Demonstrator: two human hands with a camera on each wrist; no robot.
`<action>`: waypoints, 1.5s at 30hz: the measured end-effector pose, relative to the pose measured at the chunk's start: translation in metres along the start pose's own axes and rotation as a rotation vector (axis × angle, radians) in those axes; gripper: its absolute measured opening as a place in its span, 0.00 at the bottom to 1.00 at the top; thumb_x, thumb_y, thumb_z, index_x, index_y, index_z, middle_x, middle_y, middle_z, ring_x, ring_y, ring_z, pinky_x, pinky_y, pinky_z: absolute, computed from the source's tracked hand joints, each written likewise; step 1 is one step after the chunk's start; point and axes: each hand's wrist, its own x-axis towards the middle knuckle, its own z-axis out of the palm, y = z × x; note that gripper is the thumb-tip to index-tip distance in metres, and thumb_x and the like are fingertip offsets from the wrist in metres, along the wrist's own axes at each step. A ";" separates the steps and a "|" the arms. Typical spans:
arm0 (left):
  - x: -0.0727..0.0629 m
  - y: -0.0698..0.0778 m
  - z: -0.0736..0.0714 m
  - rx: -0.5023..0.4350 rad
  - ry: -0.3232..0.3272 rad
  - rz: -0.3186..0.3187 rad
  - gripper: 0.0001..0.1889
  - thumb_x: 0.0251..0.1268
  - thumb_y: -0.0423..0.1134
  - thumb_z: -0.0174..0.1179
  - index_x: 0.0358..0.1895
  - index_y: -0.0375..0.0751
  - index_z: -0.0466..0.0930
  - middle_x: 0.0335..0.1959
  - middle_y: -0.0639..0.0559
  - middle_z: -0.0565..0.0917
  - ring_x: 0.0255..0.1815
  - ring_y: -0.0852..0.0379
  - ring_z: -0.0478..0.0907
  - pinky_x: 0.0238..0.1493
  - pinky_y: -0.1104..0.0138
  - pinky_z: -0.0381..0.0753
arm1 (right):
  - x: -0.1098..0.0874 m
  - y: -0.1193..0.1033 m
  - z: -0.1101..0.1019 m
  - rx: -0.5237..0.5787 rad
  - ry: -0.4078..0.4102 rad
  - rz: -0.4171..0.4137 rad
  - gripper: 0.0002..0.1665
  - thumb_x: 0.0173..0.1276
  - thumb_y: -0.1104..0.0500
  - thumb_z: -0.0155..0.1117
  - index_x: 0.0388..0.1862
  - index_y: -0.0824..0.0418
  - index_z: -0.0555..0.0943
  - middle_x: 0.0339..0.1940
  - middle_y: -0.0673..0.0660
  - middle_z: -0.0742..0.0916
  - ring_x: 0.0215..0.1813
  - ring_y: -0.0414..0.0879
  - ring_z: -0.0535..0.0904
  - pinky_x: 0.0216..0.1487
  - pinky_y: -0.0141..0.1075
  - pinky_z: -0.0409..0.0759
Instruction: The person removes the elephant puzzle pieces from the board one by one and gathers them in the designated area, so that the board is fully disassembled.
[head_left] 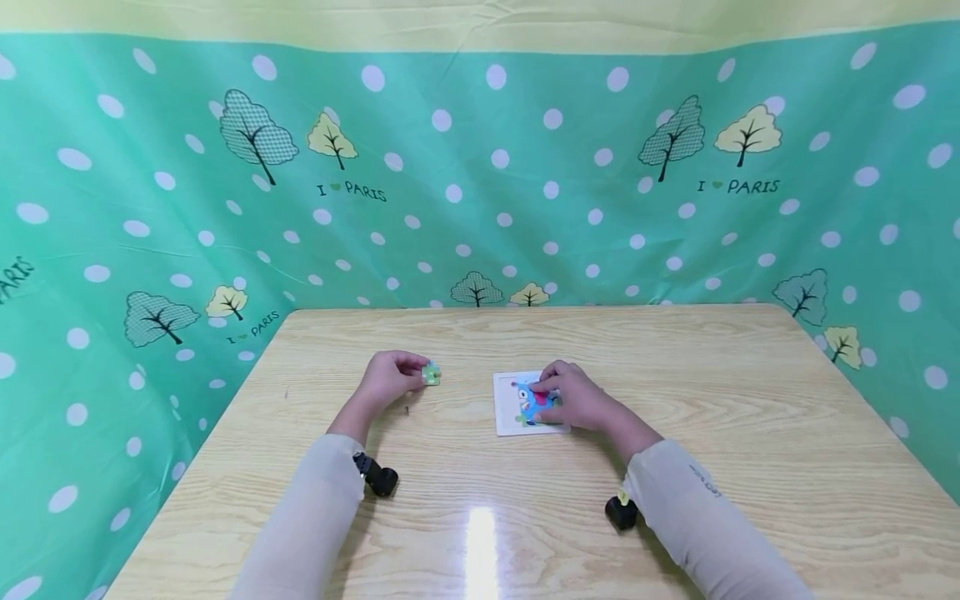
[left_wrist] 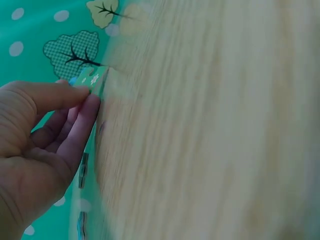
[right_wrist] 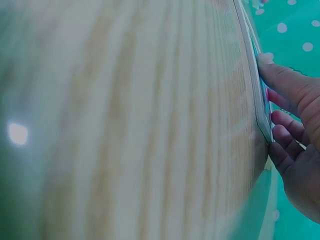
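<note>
My left hand (head_left: 392,381) pinches a small green jigsaw piece (head_left: 431,374) between thumb and fingertips, on the left of the table. The left wrist view shows the same piece (left_wrist: 95,78), green with white flowers, at the tips of the left thumb and finger. A white-framed jigsaw puzzle (head_left: 507,425) lies flat near the table's middle, bearing a blue cartoon figure with a red patch. Over its right part, my right hand (head_left: 581,398) touches the picture with thumb and fingers spread apart, hiding some of it. From the right wrist, the frame (right_wrist: 260,115) appears edge-on beneath the fingertips.
The light wood table (head_left: 712,375) reaches back to a green dotted cloth (head_left: 525,217) with printed trees. A small dark mark (head_left: 407,410) shows near the left wrist. Two thin edge-on shapes (left_wrist: 83,170) below the left hand are too unclear to name.
</note>
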 end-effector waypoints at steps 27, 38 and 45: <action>0.012 0.007 -0.001 0.251 -0.013 0.079 0.16 0.55 0.30 0.70 0.49 0.35 0.84 0.37 0.47 0.84 0.40 0.53 0.80 0.40 0.64 0.81 | -0.004 0.002 -0.008 0.107 0.035 0.008 0.29 0.52 0.60 0.80 0.55 0.58 0.84 0.55 0.54 0.78 0.59 0.53 0.72 0.63 0.48 0.71; 0.003 0.033 0.018 0.107 -0.070 0.113 0.15 0.59 0.30 0.67 0.50 0.36 0.85 0.39 0.46 0.84 0.38 0.53 0.81 0.34 0.65 0.82 | -0.003 0.007 -0.014 0.150 0.078 0.012 0.29 0.54 0.61 0.78 0.56 0.63 0.81 0.57 0.56 0.79 0.60 0.55 0.73 0.64 0.49 0.70; 0.000 0.050 0.038 0.051 -0.100 0.137 0.15 0.57 0.28 0.67 0.49 0.35 0.85 0.39 0.45 0.86 0.39 0.55 0.81 0.38 0.65 0.80 | -0.003 0.008 -0.014 0.180 0.057 0.050 0.30 0.53 0.60 0.79 0.56 0.62 0.81 0.56 0.56 0.81 0.60 0.55 0.74 0.65 0.49 0.70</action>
